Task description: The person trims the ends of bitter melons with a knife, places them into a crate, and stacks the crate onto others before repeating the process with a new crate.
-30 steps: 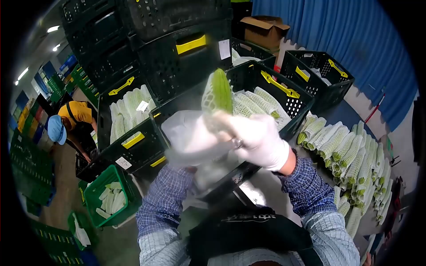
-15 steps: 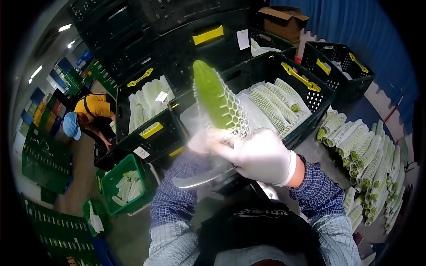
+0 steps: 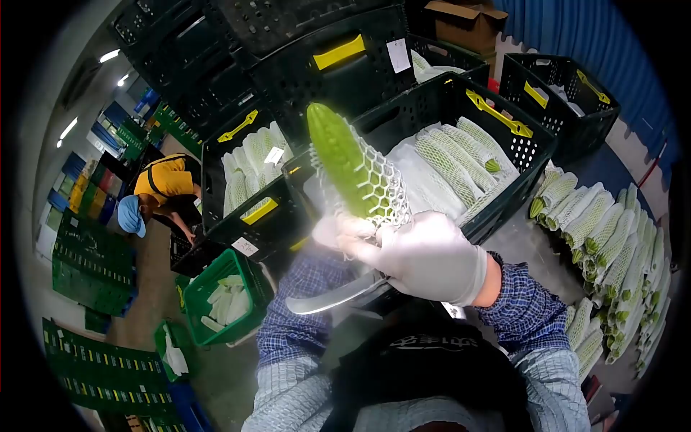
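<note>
A long green gourd [image 3: 336, 155] stands upright in front of me, its lower part and right side inside a white foam net [image 3: 384, 186]. My left hand [image 3: 338, 232], gloved in white, is closed round its lower end and the net, behind the right hand and partly washed out by glare. In the same glove type, my right hand [image 3: 439, 255] pinches the net's lower edge. A curved knife blade [image 3: 335, 295] sticks out leftward beneath my right hand; its handle is hidden there. Netted gourds [image 3: 461, 162] lie in the dark crate [image 3: 536, 155] beyond.
Netted gourds [image 3: 619, 252] are piled at the right. Another dark crate [image 3: 245, 234] and a green basket [image 3: 248, 306] holding pale gourds stand at left. A person in a yellow shirt [image 3: 169, 176] bends over a crate farther left. Stacked dark crates [image 3: 324, 86] rise ahead.
The view has shifted slightly, so the crates and the person appear farther right. Both hands keep hold of the netted gourd, with little change in their grip.
</note>
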Motion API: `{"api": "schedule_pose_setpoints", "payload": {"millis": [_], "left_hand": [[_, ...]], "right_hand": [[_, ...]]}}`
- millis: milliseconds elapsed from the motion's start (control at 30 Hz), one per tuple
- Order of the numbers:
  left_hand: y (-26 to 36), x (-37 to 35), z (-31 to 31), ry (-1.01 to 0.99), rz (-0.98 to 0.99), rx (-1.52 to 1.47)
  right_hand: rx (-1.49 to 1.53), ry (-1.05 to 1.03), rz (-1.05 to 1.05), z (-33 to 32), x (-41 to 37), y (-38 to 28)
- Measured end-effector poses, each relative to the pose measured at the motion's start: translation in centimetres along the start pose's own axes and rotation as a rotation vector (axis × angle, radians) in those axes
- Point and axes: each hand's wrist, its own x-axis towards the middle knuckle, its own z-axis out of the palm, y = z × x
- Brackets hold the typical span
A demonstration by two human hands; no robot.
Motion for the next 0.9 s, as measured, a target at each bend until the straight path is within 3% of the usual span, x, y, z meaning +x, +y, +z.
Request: {"api": "schedule_pose_setpoints", "payload": {"millis": [367, 567, 633, 667, 700, 767, 833, 900], "left_hand": [[0.3, -0.5, 0.7, 0.035, 0.026, -0.008], [0.6, -0.5, 1.4, 0.076, 0.122, -0.028], [2.0, 0.1, 2.2, 0.068, 0.235, -0.038], [3.1, 0.5, 2.6, 0.008, 0.32, -0.039], [4.4, 0.1, 4.7, -0.23, 0.493, 0.032], [6.3, -2.1, 3.1, -0.026, 0.721, -0.005], [7.4, -5.6, 1.5, 0.125, 0.904, -0.224], [7.7, -10.3, -1.9, 0.266, 0.921, -0.317]], "right_hand": [[0.062, 0.055, -0.006, 0.8, -0.2, 0.4], [0.193, -0.041, 0.054, -0.9, 0.5, 0.0], [0.363, 0.028, 0.066, -1.1, 1.1, 0.5], [0.379, 0.163, 0.047, -1.2, 1.5, 0.9], [0.376, 0.254, 0.053, -1.0, 1.2, 1.6], [0.366, 0.436, 0.066, -0.8, 0.5, 3.0], [0.446, 0.397, 0.323, -0.5, -0.2, 3.7], [0.548, 0.401, 0.5, 0.3, -0.8, 4.8]]}}
